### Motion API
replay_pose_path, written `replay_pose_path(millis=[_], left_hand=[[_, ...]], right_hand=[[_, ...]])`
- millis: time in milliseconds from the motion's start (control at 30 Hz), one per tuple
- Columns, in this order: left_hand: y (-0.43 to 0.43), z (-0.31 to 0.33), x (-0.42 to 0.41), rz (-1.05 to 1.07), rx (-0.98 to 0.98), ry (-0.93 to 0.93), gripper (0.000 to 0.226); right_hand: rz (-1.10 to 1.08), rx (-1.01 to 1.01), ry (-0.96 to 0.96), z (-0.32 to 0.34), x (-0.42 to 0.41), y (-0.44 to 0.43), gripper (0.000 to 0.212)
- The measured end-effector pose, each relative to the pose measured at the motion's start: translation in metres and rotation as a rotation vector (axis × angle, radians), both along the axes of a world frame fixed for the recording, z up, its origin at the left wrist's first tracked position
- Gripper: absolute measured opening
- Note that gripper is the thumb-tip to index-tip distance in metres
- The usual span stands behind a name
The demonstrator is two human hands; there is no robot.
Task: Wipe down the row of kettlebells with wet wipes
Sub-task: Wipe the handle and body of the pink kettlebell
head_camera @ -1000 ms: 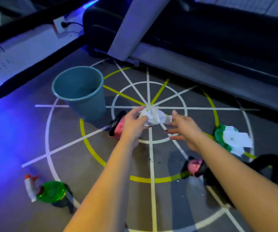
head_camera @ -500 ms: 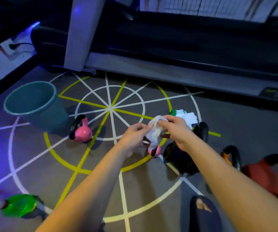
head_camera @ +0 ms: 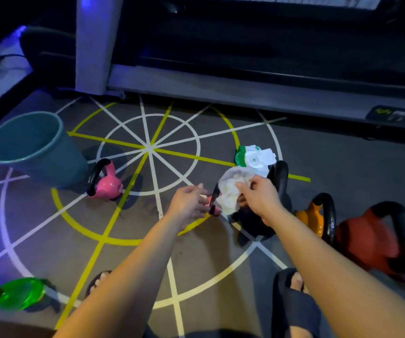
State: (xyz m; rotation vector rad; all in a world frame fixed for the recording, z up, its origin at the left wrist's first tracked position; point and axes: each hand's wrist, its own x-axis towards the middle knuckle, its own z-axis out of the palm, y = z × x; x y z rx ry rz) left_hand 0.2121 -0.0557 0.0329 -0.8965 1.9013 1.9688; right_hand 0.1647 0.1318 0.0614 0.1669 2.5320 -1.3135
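My right hand (head_camera: 260, 196) pinches a crumpled white wet wipe (head_camera: 232, 189) above a black kettlebell (head_camera: 278, 184). My left hand (head_camera: 189, 203) hovers beside it with fingers relaxed, holding nothing, just left of a small pink kettlebell (head_camera: 215, 209) that is mostly hidden behind the wipe. Another pink kettlebell (head_camera: 106, 184) stands by the bin. To the right stand an orange kettlebell (head_camera: 316, 215) and a red kettlebell (head_camera: 377, 240). A green and white wet wipe pack (head_camera: 252, 158) lies on the floor behind the black one.
A teal bin (head_camera: 35, 152) stands at the left. A green spray bottle (head_camera: 18, 292) lies at the lower left. A treadmill base (head_camera: 245, 93) runs along the back. My sandalled feet (head_camera: 294, 286) are at the bottom. The floor has white and yellow circle lines.
The view swung right, bringing the orange and red kettlebells into sight. My left hand let go of the wipe; my right hand alone holds it now, over the black kettlebell.
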Motion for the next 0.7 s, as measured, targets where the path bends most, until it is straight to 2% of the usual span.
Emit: replay_pose_path(millis=[100, 200, 267, 367, 433, 500, 600, 700], left_hand=[[0.004, -0.036, -0.006, -0.031, -0.269, -0.053, 0.024], [0.015, -0.057, -0.021, -0.166, -0.503, -0.103, 0.032], [0.027, -0.067, -0.036, -0.175, -0.515, -0.096, 0.038], [0.043, -0.083, -0.061, -0.152, -0.563, -0.075, 0.046], [0.046, -0.094, -0.073, -0.161, -0.59, -0.133, 0.046], [0.046, -0.104, -0.082, -0.141, -0.507, -0.199, 0.045], [0.047, -0.107, -0.085, -0.091, -0.24, -0.247, 0.03], [0.043, -0.101, -0.079, -0.07, -0.189, -0.279, 0.027]], right_hand=[[0.007, 0.155, 0.007, -0.006, -0.013, 0.009, 0.021], [0.003, 0.279, 0.064, -0.009, -0.026, 0.009, 0.028], [0.012, 0.347, 0.129, -0.007, -0.031, 0.006, 0.033], [0.055, 0.309, 0.149, -0.011, -0.038, 0.004, 0.026], [0.07, 0.276, 0.128, -0.015, -0.042, 0.007, 0.021], [0.092, 0.27, 0.117, -0.016, -0.044, 0.009, 0.015], [0.12, 0.243, 0.12, -0.015, -0.045, 0.01, 0.015], [0.139, 0.243, 0.133, -0.018, -0.045, 0.01, 0.015]])
